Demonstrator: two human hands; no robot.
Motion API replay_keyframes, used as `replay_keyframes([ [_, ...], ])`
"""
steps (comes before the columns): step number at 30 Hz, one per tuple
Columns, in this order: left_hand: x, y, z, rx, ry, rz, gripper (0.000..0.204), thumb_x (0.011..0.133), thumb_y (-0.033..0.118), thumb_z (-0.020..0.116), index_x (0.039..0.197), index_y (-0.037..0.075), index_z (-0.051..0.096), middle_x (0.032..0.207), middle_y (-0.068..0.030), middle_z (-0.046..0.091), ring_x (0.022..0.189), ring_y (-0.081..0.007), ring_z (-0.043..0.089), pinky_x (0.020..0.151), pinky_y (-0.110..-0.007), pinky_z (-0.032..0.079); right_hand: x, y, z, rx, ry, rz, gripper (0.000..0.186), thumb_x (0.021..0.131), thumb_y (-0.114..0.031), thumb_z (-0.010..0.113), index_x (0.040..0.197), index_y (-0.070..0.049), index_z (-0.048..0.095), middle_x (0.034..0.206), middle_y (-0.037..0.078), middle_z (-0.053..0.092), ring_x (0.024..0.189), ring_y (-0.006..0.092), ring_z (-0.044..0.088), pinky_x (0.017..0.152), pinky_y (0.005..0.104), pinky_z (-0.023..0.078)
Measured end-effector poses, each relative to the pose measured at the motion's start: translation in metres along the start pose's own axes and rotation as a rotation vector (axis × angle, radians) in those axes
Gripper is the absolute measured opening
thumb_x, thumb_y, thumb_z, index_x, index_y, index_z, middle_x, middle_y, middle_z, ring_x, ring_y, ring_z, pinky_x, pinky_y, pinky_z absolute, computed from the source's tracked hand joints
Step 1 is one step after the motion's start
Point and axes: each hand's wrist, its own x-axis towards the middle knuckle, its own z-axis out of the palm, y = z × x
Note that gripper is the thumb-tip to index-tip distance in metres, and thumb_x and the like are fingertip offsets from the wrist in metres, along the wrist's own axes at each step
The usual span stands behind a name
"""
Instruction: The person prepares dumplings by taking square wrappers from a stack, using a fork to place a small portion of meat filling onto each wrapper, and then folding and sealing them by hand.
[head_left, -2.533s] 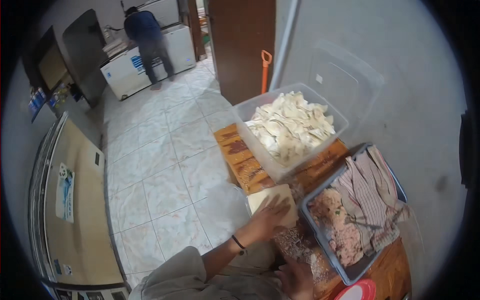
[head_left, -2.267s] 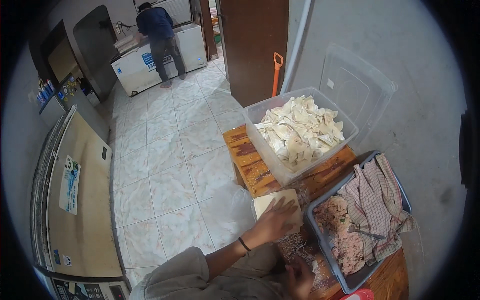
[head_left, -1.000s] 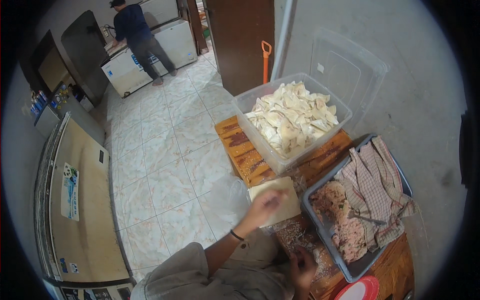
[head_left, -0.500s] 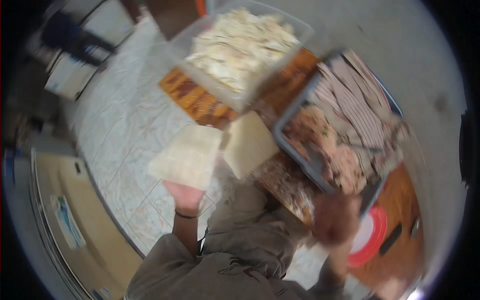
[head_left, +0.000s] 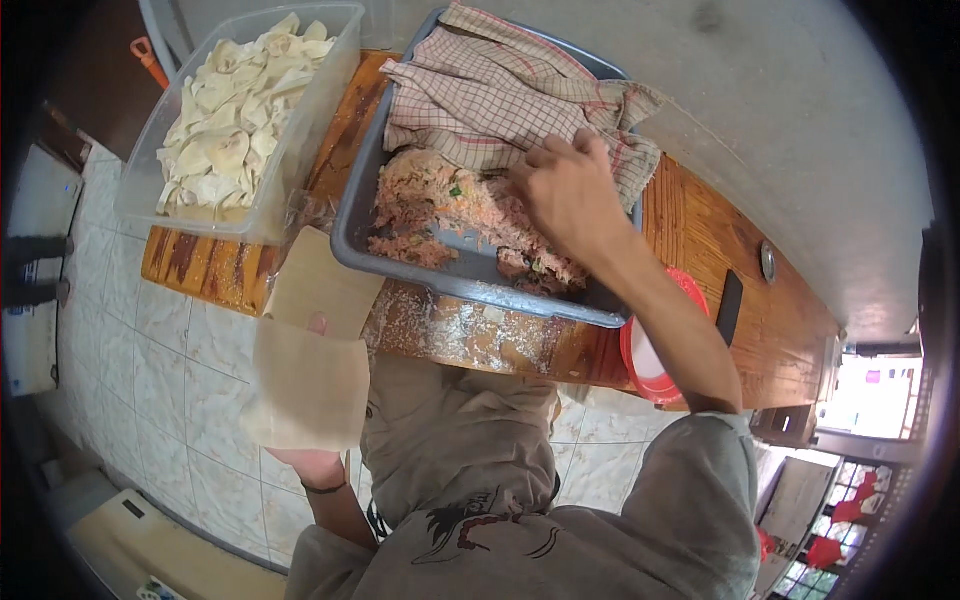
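My left hand (head_left: pixel 308 466) holds a pale stack of square dough wrappers (head_left: pixel 308 392) by the table's near edge; most of its fingers are hidden under them. One fingertip shows at the stack's far edge. Another pale dough stack (head_left: pixel 325 275) lies right behind, on the table edge. My right hand (head_left: pixel 570 195) reaches into a grey-blue tray (head_left: pixel 470 300), its fingers curled down where a checked cloth (head_left: pixel 485 95) meets pink minced filling (head_left: pixel 430 200) with green bits. Whatever those fingers grip is hidden from view.
A clear plastic tub (head_left: pixel 250 222) full of folded dumplings (head_left: pixel 235 120) stands at the left of the flour-dusted wooden table (head_left: pixel 450 335). Right of the tray are a red-rimmed round container (head_left: pixel 650 365), a dark flat object (head_left: pixel 731 308) and a small metal piece (head_left: pixel 768 262).
My view has swung to the right. My right hand has gone from beside the tray's near right corner up into it, over the cloth and filling. The left still holds wrappers.
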Motion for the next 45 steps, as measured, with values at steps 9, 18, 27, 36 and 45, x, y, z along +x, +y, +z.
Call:
replay_keyframes([
  [9,0.016,0.005,0.011,-0.448,-0.373,-0.031,0.062,0.102,0.039,0.030,0.155,0.014,0.011,0.161,-0.0168,-0.003,0.143,-0.0381,0.023,0.115,-0.055,0.022,-0.028,0.006,-0.042,-0.032,0.017,0.080,0.010,0.076,-0.018,0.063,0.074,-0.012,0.070,0.080,0.000,0.066,0.091,0.0188,0.059,0.094,0.0446,0.036],
  [18,0.020,0.001,0.012,-0.578,-0.429,-0.096,0.064,0.100,0.043,0.035,0.155,0.016,0.015,0.160,-0.0233,-0.003,0.129,-0.0347,0.039,0.107,-0.048,0.032,-0.017,0.009,-0.049,0.283,-0.294,0.031,0.012,0.076,-0.019,0.062,0.071,-0.012,0.070,0.075,0.002,0.067,0.089,0.0204,0.061,0.092,0.0436,0.037],
  [27,0.010,0.002,0.027,-0.651,-0.305,-0.106,0.064,0.101,0.048,0.029,0.156,0.023,0.008,0.159,-0.0224,0.003,0.146,-0.0375,0.014,0.116,-0.057,0.014,-0.031,0.000,-0.028,-0.037,-0.204,0.035,0.009,0.077,-0.019,0.065,0.075,-0.014,0.071,0.075,0.005,0.067,0.086,0.0212,0.062,0.088,0.0461,0.036],
  [36,0.006,0.005,0.027,-0.724,-0.228,-0.172,0.065,0.100,0.053,0.032,0.155,0.030,0.009,0.160,-0.0191,0.000,0.142,-0.0478,0.016,0.115,-0.060,0.012,-0.034,0.010,-0.045,-0.057,-0.191,0.222,0.016,0.083,-0.023,0.065,0.072,-0.013,0.070,0.073,0.007,0.066,0.088,0.0226,0.062,0.090,0.0463,0.034],
  [45,0.017,0.000,0.039,-0.680,-0.588,-0.146,0.064,0.102,0.047,0.027,0.156,0.021,0.005,0.160,-0.0212,-0.001,0.146,-0.0400,0.012,0.118,-0.053,0.009,-0.032,-0.015,0.003,-0.039,-0.151,0.058,0.014,0.078,-0.023,0.064,0.073,-0.013,0.073,0.072,0.007,0.069,0.079,0.0214,0.065,0.088,0.0402,0.035],
])
